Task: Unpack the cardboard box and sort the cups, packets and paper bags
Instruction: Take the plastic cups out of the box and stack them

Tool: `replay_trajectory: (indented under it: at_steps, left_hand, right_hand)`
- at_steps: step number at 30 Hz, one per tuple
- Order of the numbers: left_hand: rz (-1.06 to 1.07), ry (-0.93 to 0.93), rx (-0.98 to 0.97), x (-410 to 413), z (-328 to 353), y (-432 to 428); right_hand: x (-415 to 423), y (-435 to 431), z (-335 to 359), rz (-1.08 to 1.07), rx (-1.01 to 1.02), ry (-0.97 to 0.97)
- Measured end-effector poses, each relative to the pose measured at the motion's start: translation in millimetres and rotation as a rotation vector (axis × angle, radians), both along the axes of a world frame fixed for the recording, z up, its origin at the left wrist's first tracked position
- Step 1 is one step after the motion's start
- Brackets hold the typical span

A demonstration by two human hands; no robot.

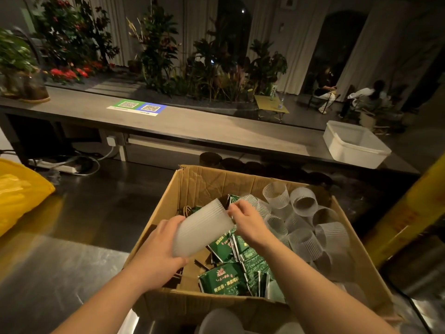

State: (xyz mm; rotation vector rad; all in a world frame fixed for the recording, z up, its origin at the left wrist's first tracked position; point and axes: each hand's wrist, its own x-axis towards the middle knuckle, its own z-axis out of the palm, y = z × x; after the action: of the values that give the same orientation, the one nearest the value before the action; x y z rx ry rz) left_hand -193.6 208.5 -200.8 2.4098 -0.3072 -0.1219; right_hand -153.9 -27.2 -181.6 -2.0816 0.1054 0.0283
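An open cardboard box (199, 182) sits on a steel counter in front of me. Over the box, my left hand (159, 247) grips a stack of ribbed translucent cups (202, 229), tilted on its side. My right hand (245, 220) pinches the rim end of that stack. Several loose ribbed cups (303, 201) lie in the right half of the box. Green printed packets (224, 278) fill the middle and front. Brown paper bags (186, 209) with handles show at the back left of the box, partly hidden by the cup stack.
A yellow plastic bag (19, 196) lies on the counter at the left. A white plastic tub (354, 145) stands on the long bar counter beyond. A yellow object (407, 213) leans at the right. More cups (219, 321) sit at the near edge. People sit far right.
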Motion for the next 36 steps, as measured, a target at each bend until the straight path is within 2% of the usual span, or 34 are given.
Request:
replay_trajectory:
  at_steps: [3, 5, 9, 12, 14, 16, 18, 20, 21, 22, 26, 29, 34, 36]
  left_hand:
    - [0.021, 0.015, 0.003, 1, -1, 0]
    - [0.042, 0.010, 0.003, 1, -2, 0]
    - [0.049, -0.001, 0.005, 1, -3, -1]
    - [0.052, -0.003, 0.003, 3, -4, 0]
    - [0.050, -0.003, 0.001, 3, -4, 0]
    - [0.055, -0.003, 0.001, 4, -4, 0]
    - [0.056, -0.001, 0.006, 5, -4, 0]
    - [0.048, 0.008, 0.008, 6, -4, 0]
    - [0.040, 0.011, 0.012, 6, -4, 1]
    - [0.032, 0.010, 0.017, 6, -3, 1]
    - [-0.012, 0.012, 0.038, 3, -2, -1]
    - [-0.020, 0.019, 0.047, 3, -3, -1]
    - [-0.005, 0.023, 0.035, 3, -5, 1]
    - [-0.006, 0.022, 0.039, 3, -5, 1]
  right_hand:
    - [17, -23, -8, -0.264, -0.344, -0.163]
    - [31, -36, -14, -0.318, -0.560, -0.147]
    - [56, -44, -23, -0.162, -0.807, 0.049]
    - [61, -42, -26, -0.081, -0.949, 0.011]
    - [60, -38, -22, -0.104, -0.845, -0.080]
    - [56, -34, -16, -0.105, -0.623, -0.185]
    - [47, -31, -6, -0.117, -0.265, -0.198]
    - [30, -31, 5, -0.102, 0.180, -0.122]
    - [22, -31, 9, -0.070, 0.338, -0.087]
    - [13, -30, 12, -0.028, 0.408, -0.073]
    - [-8, -17, 19, 0.076, 0.350, -0.119]
    - [-14, -6, 15, 0.077, 0.346, -0.070]
    - [-18, 2, 12, 0.105, 0.470, 0.016]
    - [-11, -8, 12, 0.030, 0.265, -0.079]
